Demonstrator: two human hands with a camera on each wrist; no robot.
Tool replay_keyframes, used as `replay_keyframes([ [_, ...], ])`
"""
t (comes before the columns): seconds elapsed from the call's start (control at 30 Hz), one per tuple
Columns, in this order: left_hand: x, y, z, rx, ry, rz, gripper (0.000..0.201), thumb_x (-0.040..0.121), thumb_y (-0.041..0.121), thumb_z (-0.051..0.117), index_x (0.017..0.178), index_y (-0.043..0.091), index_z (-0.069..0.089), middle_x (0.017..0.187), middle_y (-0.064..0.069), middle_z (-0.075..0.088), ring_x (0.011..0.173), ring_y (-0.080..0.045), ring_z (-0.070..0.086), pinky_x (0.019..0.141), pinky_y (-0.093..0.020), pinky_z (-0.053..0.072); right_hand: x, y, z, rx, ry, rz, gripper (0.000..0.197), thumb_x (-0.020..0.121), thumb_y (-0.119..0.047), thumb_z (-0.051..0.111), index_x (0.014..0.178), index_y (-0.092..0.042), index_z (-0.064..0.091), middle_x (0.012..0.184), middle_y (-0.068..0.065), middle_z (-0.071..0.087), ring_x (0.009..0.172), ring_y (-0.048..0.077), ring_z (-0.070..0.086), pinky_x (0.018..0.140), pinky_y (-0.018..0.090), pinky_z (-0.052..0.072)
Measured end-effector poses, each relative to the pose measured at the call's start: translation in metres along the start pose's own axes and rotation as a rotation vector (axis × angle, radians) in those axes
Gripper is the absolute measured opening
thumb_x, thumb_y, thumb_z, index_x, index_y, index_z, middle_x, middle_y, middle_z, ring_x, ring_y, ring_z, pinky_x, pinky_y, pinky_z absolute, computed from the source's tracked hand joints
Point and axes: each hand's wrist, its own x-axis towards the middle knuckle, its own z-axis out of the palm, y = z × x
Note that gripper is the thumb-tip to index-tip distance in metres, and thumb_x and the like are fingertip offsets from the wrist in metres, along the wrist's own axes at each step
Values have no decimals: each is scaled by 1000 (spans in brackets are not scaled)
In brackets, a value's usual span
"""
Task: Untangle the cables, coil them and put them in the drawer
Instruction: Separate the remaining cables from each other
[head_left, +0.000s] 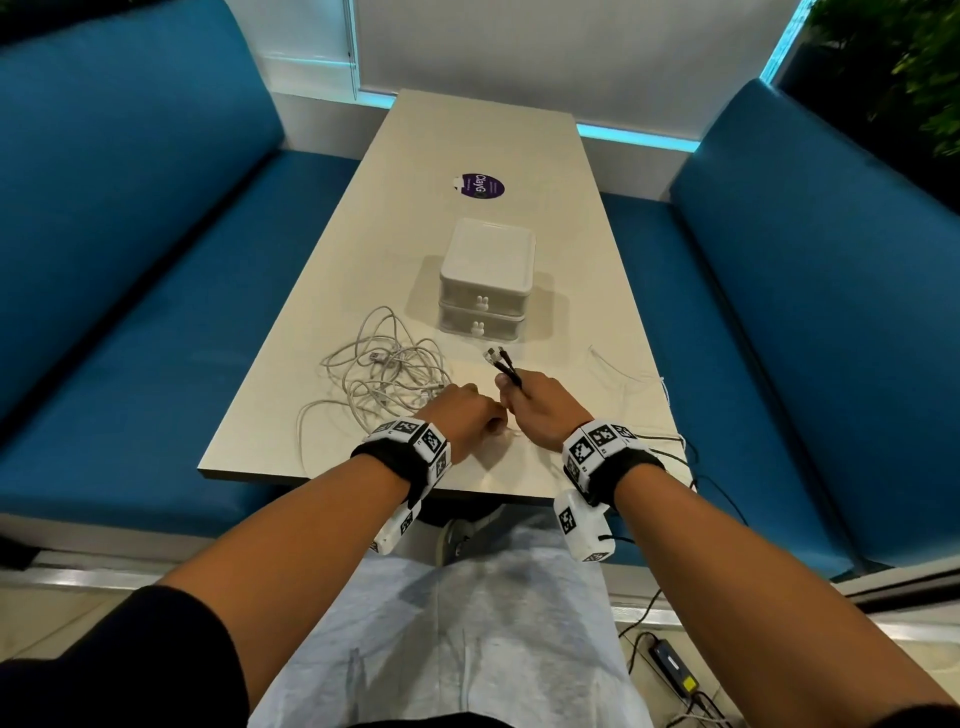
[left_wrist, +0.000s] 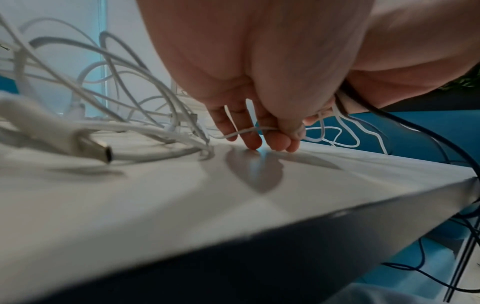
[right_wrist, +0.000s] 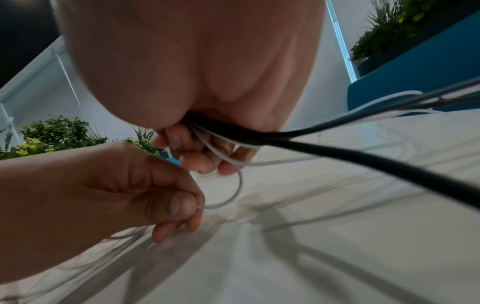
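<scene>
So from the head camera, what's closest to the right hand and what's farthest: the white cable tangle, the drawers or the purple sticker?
1. Cable tangle, left of the right hand.
2. Drawers, straight ahead.
3. Sticker, beyond the drawers.

A long, pale cream laminate table is seen running up the middle of the frame. A round purple sticker is stuck flat above centre. Below it a small white plastic two-drawer box is set (both drawers shut). Left of centre a tangled heap of white cables is spread; a thin white wire is laid toward the right edge.
</scene>
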Motion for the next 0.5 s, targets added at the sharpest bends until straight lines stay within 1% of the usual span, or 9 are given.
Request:
replay_keyframes([
  [0.07,2,3,-1,12,-4,9,18,95,23,49,94,24,68,85,-2,65,79,-25,56,71,-31,31,0,-1,0,13,1,-13,39,105,-37,35,73,-21,51,70,-3,59,63,12,53,65,28,37],
  [0.1,4,4,-1,25,-4,25,21,98,24,47,96,21,68,90,-4,68,81,-27,59,72,-31,31,0,0,1,22,2,-15,39,105,-36,35,73,-21,52,70,-3,60,63,10,54,65,27,37],
  [0.17,5,5,0,68,-5,54,27,101,28,42,97,16,66,94,-8,70,83,-31,60,73,-32,31,0,0,1,27,1,-9,39,104,-36,36,73,-20,54,73,1,63,66,13,56,66,28,38],
  [0.23,3,6,-2,123,3,85,29,103,30,39,96,15,63,93,-9,68,76,-30,54,73,-32,28,-1,3,-1,-16,-21,-18,38,104,-35,38,75,-19,56,78,4,65,72,20,59,68,31,40],
  [0.27,3,5,-4,121,13,87,29,103,31,40,94,16,63,92,-7,68,76,-29,54,74,-32,27,-2,5,-2,-74,-44,-28,37,104,-34,38,77,-17,58,80,7,66,74,23,59,70,33,42],
  [0.33,2,0,-9,73,42,79,28,103,35,44,93,18,64,92,-3,70,84,-26,60,77,-34,29,-4,14,-5,-218,-82,-40,31,103,-33,39,86,-16,59,85,10,67,77,28,61,72,37,47],
  [0.4,1,-7,-14,78,53,89,30,103,37,43,99,17,65,96,-2,69,93,-25,61,83,-35,32,-7,24,-9,-379,-62,-21,31,102,-36,39,98,-14,60,91,12,67,82,33,63,72,39,49],
  [0.43,0,-11,-16,92,52,89,32,104,37,41,104,17,66,100,-2,69,96,-25,60,86,-36,33,-9,29,-13,-473,-37,4,33,102,-38,38,103,-13,60,93,13,66,84,35,63,70,39,49],
  [0.5,-4,-20,-20,113,46,62,32,105,36,38,111,19,65,106,-1,68,102,-25,58,92,-38,35,-13,42,-23,-639,7,89,35,102,-38,35,107,-13,59,97,12,65,86,35,63,68,36,47],
])
